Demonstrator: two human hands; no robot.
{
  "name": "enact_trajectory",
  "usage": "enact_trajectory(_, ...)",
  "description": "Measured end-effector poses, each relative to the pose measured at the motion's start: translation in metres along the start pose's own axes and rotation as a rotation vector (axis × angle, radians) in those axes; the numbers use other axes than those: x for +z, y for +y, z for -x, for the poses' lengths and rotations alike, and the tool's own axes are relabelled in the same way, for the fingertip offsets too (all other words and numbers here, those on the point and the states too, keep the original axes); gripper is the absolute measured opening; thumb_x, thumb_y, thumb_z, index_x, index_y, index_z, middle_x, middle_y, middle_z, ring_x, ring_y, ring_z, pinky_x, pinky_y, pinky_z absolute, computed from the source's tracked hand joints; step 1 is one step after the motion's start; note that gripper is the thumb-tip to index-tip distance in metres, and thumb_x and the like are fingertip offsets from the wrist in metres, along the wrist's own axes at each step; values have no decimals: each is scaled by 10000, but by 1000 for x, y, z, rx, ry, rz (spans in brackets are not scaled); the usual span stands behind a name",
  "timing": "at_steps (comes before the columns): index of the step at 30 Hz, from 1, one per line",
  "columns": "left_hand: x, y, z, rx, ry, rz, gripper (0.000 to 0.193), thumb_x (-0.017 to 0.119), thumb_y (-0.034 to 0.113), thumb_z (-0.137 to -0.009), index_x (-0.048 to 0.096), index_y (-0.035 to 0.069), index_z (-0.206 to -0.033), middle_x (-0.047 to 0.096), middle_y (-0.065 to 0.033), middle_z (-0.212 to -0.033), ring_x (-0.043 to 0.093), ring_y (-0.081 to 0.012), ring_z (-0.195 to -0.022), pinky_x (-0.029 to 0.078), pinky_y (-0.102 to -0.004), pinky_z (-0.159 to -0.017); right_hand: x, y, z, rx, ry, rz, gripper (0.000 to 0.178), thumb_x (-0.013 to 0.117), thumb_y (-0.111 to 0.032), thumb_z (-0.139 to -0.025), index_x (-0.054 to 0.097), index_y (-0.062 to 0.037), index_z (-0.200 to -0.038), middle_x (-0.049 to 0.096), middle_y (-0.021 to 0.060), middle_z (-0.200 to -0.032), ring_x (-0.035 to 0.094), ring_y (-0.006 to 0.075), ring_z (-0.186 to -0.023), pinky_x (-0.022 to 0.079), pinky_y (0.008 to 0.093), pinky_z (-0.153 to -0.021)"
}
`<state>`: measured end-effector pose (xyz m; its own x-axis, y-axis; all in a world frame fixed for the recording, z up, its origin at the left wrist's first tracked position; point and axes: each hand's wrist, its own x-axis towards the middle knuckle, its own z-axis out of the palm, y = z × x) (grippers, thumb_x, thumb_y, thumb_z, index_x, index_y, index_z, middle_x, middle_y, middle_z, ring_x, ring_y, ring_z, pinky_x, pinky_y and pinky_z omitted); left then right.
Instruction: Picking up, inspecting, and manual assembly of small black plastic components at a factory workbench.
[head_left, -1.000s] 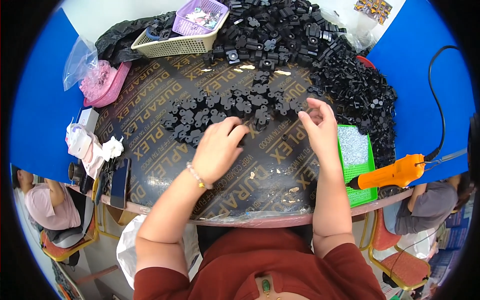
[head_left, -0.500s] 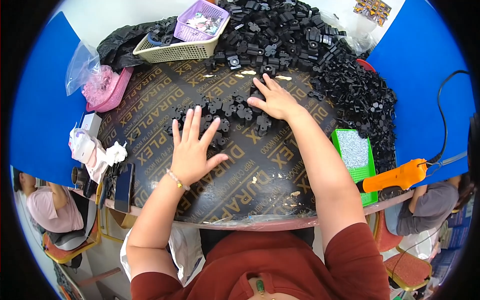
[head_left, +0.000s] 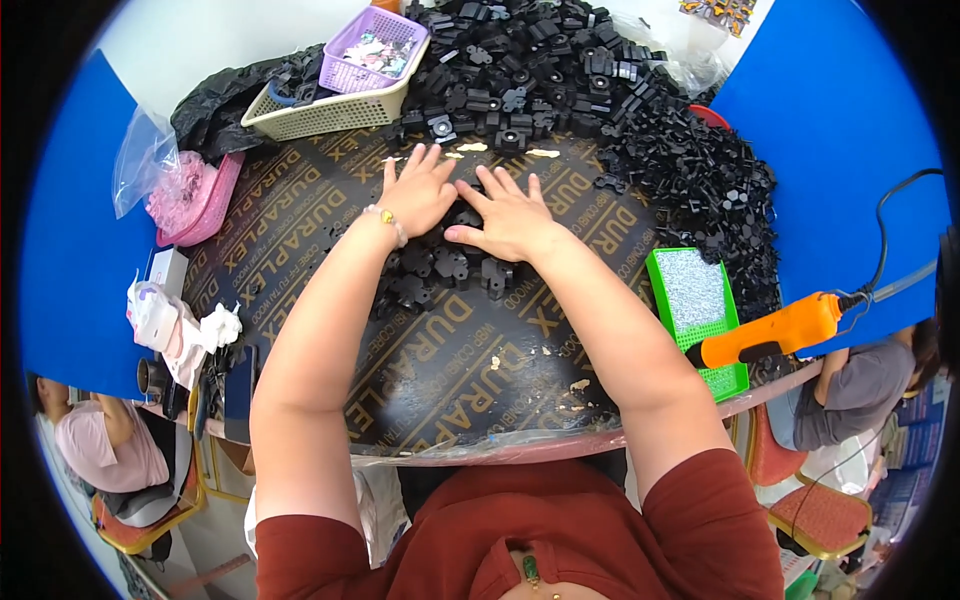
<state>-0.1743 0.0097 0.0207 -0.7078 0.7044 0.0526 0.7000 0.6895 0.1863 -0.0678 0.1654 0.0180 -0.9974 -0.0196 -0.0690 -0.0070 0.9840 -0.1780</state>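
Both hands rest flat over a small cluster of black plastic parts (head_left: 440, 268) in the middle of the dark printed tabletop (head_left: 480, 365). My left hand (head_left: 415, 195) has its fingers spread toward the far side, and a beaded bracelet circles that wrist. Close beside it, my right hand (head_left: 508, 218) lies with fingers apart, its thumb pointing at the left hand. Parts of the cluster are hidden under both palms. Beyond my fingertips a large heap of black plastic housings (head_left: 520, 80) spreads along the back. Neither hand grips anything.
Small black pieces (head_left: 715, 180) are piled at right. Nearer stands a green tray (head_left: 745, 378) of silvery screws, with an orange electric screwdriver (head_left: 770, 332) across it. Far left are a cream basket (head_left: 330, 120), a purple basket (head_left: 345, 75) and a pink basket (head_left: 215, 210). Blue partitions flank the table.
My left hand has moved away from me and rightward over the parts, near the right hand. The right hand has shifted left and slightly nearer. The view has shifted a little.
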Motion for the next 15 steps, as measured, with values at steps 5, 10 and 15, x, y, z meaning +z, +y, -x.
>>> enact_trajectory(5, 4, -11, -45, -164, 59, 56, 535, 439, 251, -924, 456, 194, -1456, 276, -145, -1594, 207, -327, -1489, 158, -609, -1169, -7, 15, -4, -38, 174, -223, 867, 470, -727, -869, 341, -170, -1521, 250, 158, -1595, 217, 315, -1485, 138, 601, -1179)
enact_trajectory(10, 21, -36, -85, -174, 44, -65, 618, 478, 122, -901, 378, 240, -1499, 234, -120, -1614, 214, -312, -1490, 217, -604, -1154, -1, 117, -9, 362, 702, 21, 380, 531, -196, -901, 627, -86, -1252, 530, 186, -1360, 476, 390, -1257, 392, 487, -1059)
enact_trajectory(15, 31, -61, -103, -140, -92, 26, 661, 488, -11, -875, 439, 257, -1477, 166, -102, -1636, 431, -306, -1383, 381, -421, -1113, 13, 129, 2, 565, 181, 24, 381, 505, -86, -922, 588, -93, -1294, 372, 150, -1510, 472, 403, -1286, 503, 470, -962)
